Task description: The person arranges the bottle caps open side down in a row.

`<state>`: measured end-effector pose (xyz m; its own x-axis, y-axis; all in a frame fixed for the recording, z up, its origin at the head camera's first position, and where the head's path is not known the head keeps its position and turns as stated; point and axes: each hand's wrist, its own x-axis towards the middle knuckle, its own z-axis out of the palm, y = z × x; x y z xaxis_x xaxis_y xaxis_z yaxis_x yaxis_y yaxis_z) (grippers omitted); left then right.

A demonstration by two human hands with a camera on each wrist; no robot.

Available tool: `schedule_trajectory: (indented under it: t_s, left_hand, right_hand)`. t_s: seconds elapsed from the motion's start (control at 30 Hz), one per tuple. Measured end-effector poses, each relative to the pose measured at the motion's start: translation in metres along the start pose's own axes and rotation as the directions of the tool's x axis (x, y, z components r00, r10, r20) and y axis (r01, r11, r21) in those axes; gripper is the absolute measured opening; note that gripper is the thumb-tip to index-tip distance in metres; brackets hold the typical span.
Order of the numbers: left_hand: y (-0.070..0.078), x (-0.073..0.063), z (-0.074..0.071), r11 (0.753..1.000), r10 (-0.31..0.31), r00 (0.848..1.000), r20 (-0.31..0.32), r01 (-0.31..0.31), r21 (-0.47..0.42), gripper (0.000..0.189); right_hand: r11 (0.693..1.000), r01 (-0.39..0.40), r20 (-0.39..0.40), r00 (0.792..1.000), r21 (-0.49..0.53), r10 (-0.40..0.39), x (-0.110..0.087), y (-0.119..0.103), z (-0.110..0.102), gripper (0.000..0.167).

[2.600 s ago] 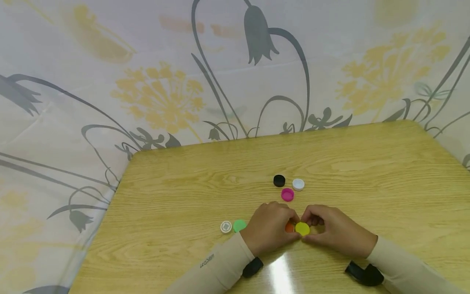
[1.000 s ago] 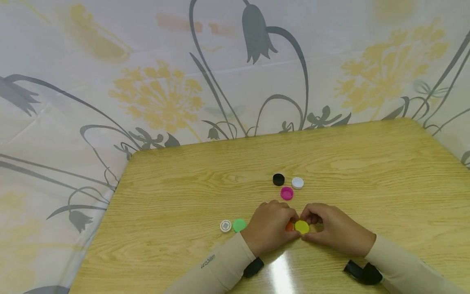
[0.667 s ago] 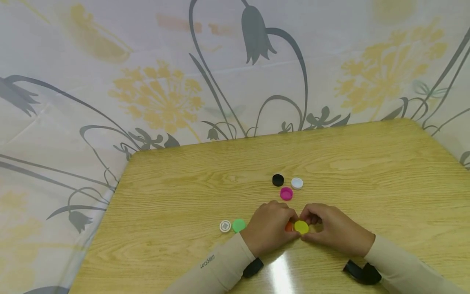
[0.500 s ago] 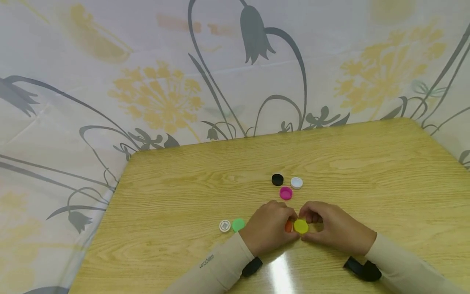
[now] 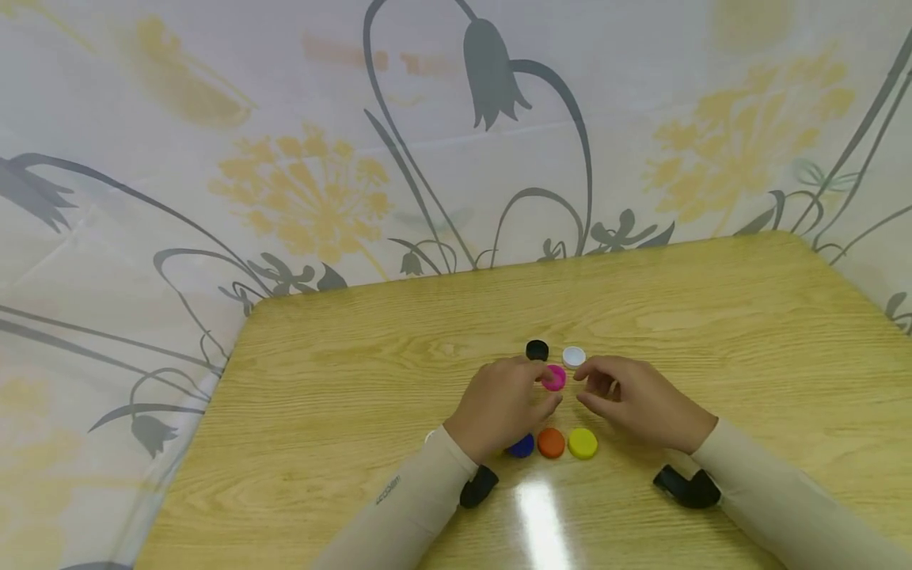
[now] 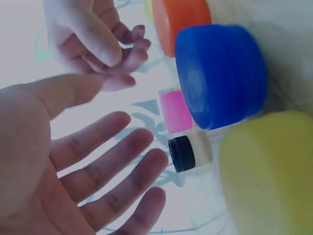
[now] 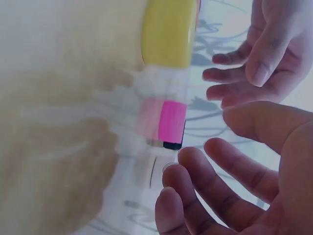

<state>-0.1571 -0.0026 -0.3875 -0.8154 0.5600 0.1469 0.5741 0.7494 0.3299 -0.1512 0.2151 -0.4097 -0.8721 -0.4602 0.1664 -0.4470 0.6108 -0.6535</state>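
My left hand (image 5: pixel 499 408) hovers over the table with fingers relaxed and holds nothing. In the head view its index fingertip overlaps a pink bottle cap (image 5: pixel 554 378); in the left wrist view the fingers are spread, apart from the pink cap (image 6: pixel 176 111). To the right, my right hand (image 5: pixel 637 400) hangs with loosely bent fingers, also holding nothing, beside the pink cap and a white cap (image 5: pixel 573 357). A black cap (image 5: pixel 537 350) lies just behind the left hand. Nearer me, a blue cap (image 5: pixel 522 446), an orange cap (image 5: pixel 551 443) and a yellow cap (image 5: pixel 583 443) form a row.
A pale yellow-green cap (image 6: pixel 271 171) stands large beside the blue one in the left wrist view. Only an edge of another white cap (image 5: pixel 429 436) shows past the left sleeve. The wooden table (image 5: pixel 342 348) meets a flower-patterned cloth (image 5: pixel 427 158) at the back.
Both hands have let go of the orange and yellow caps and moved away from me toward the pink cap. The blue cap has come into view; the left arm now hides the green one.
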Motion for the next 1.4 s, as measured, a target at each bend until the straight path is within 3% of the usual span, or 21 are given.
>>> schedule_trajectory:
  t_s: [0.13,0.33,0.53,0.73,0.93,1.4]
  left_hand:
    - [0.000,0.008,0.002,0.998,-0.055,0.998,-0.021,0.056,0.038,0.023]
    - [0.002,0.018,0.004,0.993,-0.106,0.994,0.025,0.104,0.057,0.029]
    - [-0.003,0.019,0.007,0.988,-0.149,0.988,0.044,0.147,0.054,0.029]
    - [-0.008,0.019,0.010,0.988,-0.151,0.988,0.038,0.149,0.050,0.021]
    - [-0.009,0.018,0.010,0.985,-0.159,0.987,0.036,0.156,0.074,0.021]
    - [-0.008,0.019,0.014,0.983,-0.159,0.985,0.067,0.152,0.106,0.022]
  right_hand:
    - [1.000,-0.010,0.017,1.000,-0.013,0.011,0.011,0.005,0.001,0.017]
    - [1.000,-0.014,0.057,0.998,-0.007,0.014,0.021,0.007,0.002,0.017]
    - [0.999,-0.014,0.085,0.996,-0.034,0.017,0.030,0.007,0.003,0.021]
    - [0.999,-0.013,0.085,0.996,-0.044,0.017,0.034,0.007,0.006,0.028]
    - [0.999,0.020,0.091,0.996,-0.038,-0.016,0.035,0.008,0.009,0.020]
    - [1.000,-0.021,0.120,0.992,-0.019,0.024,0.031,0.009,0.012,0.019]
